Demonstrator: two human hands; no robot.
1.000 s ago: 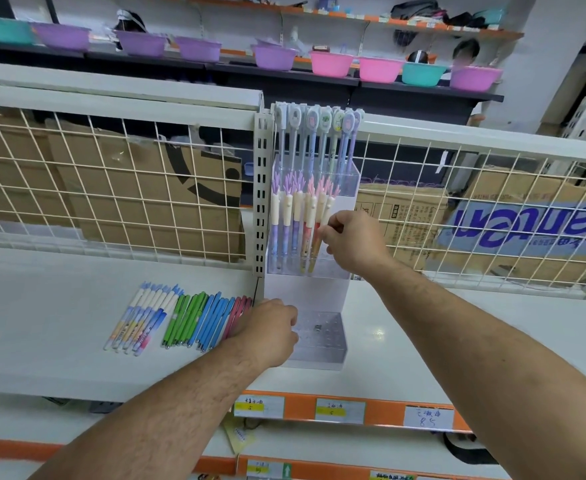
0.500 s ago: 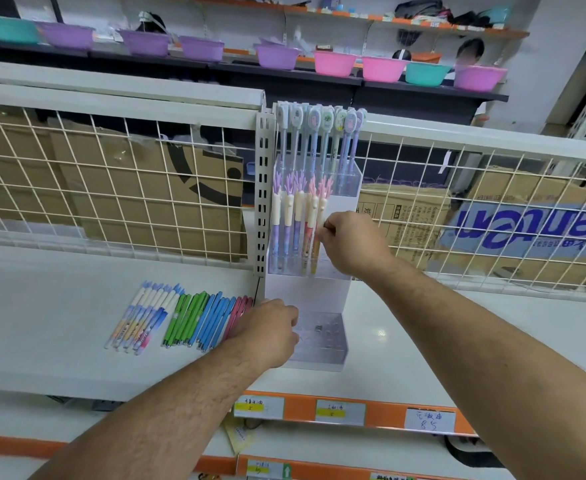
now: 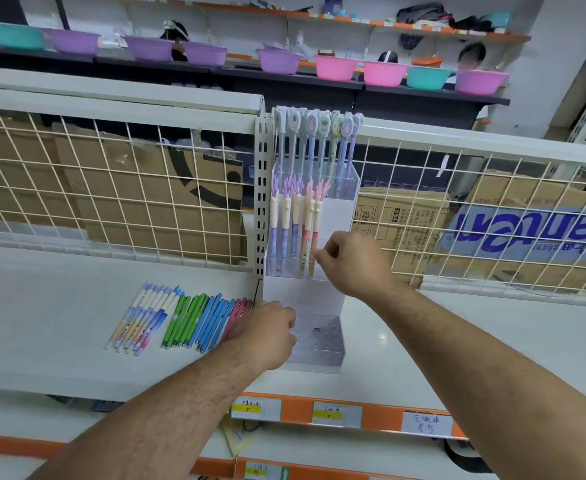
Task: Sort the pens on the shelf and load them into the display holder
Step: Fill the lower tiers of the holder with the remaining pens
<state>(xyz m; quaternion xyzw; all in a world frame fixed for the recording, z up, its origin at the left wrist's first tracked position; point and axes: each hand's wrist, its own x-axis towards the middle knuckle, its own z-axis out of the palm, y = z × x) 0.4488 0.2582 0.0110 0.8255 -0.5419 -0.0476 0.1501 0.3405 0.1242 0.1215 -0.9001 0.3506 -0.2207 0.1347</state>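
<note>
White shop shelf (image 3: 42,327) backed by a wire grid (image 3: 111,188), and flat on it at the left lie the sorted rows: pastel pens (image 3: 142,317), green pens (image 3: 180,320), blue pens (image 3: 212,320), pink pens (image 3: 237,313). The left hand (image 3: 267,330) curls its fingers on the left edge of the clear display holder (image 3: 322,351), lowest tier, and the right hand (image 3: 353,265) pinches the rightmost pink pen (image 3: 315,216) standing in the middle tier! On the orange strip below, two yellow-banded tags (image 3: 256,408) show a 5, the handwritten tag (image 3: 427,424) seems to read 85, and the cardboard box (image 3: 533,233) behind the grid shows blue lettering mirrored.
</note>
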